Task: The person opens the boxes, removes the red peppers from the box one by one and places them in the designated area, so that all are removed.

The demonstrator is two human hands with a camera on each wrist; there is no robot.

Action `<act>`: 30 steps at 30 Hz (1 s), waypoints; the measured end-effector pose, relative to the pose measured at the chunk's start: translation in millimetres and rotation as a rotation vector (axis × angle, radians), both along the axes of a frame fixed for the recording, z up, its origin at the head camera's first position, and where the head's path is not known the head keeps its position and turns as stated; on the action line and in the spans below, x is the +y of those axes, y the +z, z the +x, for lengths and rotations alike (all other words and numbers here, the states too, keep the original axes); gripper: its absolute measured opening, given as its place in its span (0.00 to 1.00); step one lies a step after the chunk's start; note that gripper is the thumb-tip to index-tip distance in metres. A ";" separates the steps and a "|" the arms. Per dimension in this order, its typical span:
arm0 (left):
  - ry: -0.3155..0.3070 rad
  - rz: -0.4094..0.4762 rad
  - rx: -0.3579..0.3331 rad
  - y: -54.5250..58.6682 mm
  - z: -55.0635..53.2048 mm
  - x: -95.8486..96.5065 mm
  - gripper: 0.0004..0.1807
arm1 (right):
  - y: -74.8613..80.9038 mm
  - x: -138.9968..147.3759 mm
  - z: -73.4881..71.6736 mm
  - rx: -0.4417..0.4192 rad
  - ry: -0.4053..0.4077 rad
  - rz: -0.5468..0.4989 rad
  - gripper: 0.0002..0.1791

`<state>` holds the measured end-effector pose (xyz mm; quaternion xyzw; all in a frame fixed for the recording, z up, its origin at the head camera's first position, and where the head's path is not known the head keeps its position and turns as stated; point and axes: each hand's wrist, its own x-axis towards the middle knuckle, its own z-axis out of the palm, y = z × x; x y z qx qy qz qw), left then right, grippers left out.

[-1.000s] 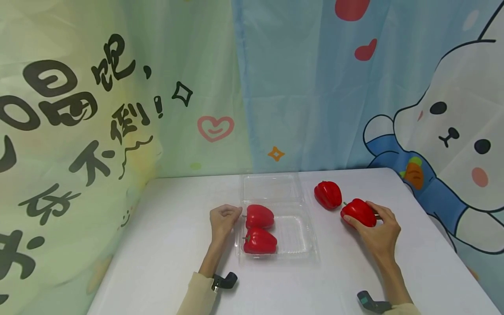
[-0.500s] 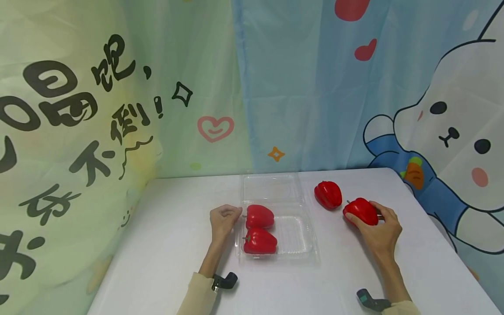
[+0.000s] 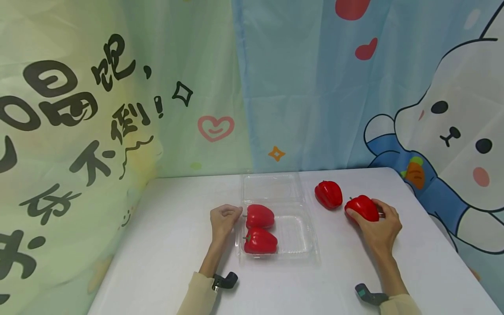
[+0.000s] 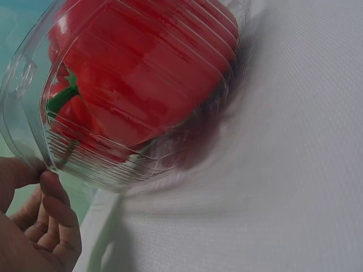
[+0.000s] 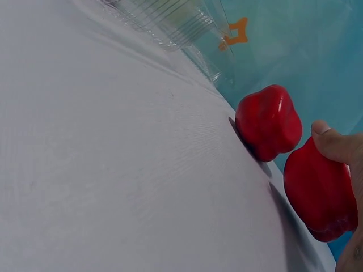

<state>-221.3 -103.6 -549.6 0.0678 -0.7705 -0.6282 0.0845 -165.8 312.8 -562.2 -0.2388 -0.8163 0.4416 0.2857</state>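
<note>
My right hand grips a red bell pepper at the right of the table, thumb on its near side. In the right wrist view this held pepper shows a shadow on the tabletop beneath it. My left hand pinches the left rim of a clear plastic clamshell box between thumb and index finger, plain in the left wrist view, where the hand is at the box's corner. Inside the box's left half lie two red bell peppers, the farther one and the nearer one, stems pointing left.
Another red bell pepper lies on the white table behind the held one. The box's lid lies folded back toward the far edge. A printed curtain hangs behind the table.
My right hand has shifted the gripped pepper slightly up and to the right in the head view, away from the loose pepper. The left hand and the box have stayed put.
</note>
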 end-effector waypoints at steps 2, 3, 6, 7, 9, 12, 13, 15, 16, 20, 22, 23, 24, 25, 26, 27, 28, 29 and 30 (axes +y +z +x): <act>-0.001 -0.007 -0.004 -0.3 0.0 0.1 0.11 | -0.2 -0.4 -1.8 0.001 -0.003 -0.006 0.41; -0.001 -0.011 -0.007 -0.2 0.3 0.1 0.11 | -0.2 -0.8 -2.7 0.000 -0.003 -0.011 0.41; -0.001 -0.020 -0.013 -0.9 1.2 0.4 0.11 | -1.7 -1.3 -5.6 -0.002 -0.002 -0.019 0.41; -0.002 -0.020 -0.013 -0.9 1.5 0.6 0.11 | -2.4 -1.4 -6.5 -0.002 -0.002 -0.021 0.42; -0.001 -0.020 -0.010 -1.0 1.8 0.7 0.11 | -3.3 -1.0 -8.3 -0.001 -0.003 -0.020 0.42; 0.000 -0.019 -0.007 -1.6 1.6 0.7 0.11 | -4.4 0.1 -10.5 0.006 -0.011 -0.015 0.41; 0.000 -0.018 -0.007 -1.7 1.4 0.6 0.11 | -4.3 0.3 -11.0 0.008 -0.014 -0.013 0.41; -0.001 -0.017 -0.006 -2.0 1.1 0.5 0.10 | -3.9 1.0 -12.3 0.015 -0.019 -0.011 0.41; -0.001 -0.016 -0.006 -2.0 1.0 0.5 0.10 | -3.7 1.1 -12.9 0.016 -0.023 -0.012 0.41; -0.002 -0.011 -0.007 -1.4 0.7 0.4 0.10 | -2.6 1.6 -16.3 0.016 -0.029 -0.016 0.41; -0.002 -0.009 -0.007 -0.8 0.7 0.5 0.10 | -1.9 1.8 -18.1 0.015 -0.027 -0.021 0.41; -0.001 -0.009 -0.007 -0.5 0.7 0.5 0.10 | -2.0 1.9 -19.1 0.013 -0.026 -0.023 0.41; -0.001 -0.007 -0.006 -0.2 0.8 0.6 0.10 | -2.1 2.1 -19.9 0.013 -0.026 -0.028 0.41; -0.002 -0.006 -0.005 -0.2 0.7 0.6 0.10 | -2.0 2.5 -20.8 0.014 -0.026 -0.030 0.41; -0.002 -0.005 -0.003 -0.4 0.6 0.6 0.10 | -2.3 3.0 -21.5 0.014 -0.027 -0.035 0.41; -0.002 -0.005 -0.002 -0.4 0.4 0.7 0.10 | -2.8 3.4 -22.3 0.014 -0.029 -0.038 0.41; -0.002 -0.006 -0.002 -0.6 0.2 0.7 0.10 | -3.2 3.8 -22.8 0.013 -0.031 -0.042 0.41; -0.002 -0.008 -0.001 -0.9 0.0 0.7 0.10 | -3.9 4.4 -23.6 0.013 -0.033 -0.045 0.41; -0.002 -0.009 0.001 -1.0 -0.3 0.6 0.10 | -4.4 5.1 -24.6 0.013 -0.035 -0.047 0.41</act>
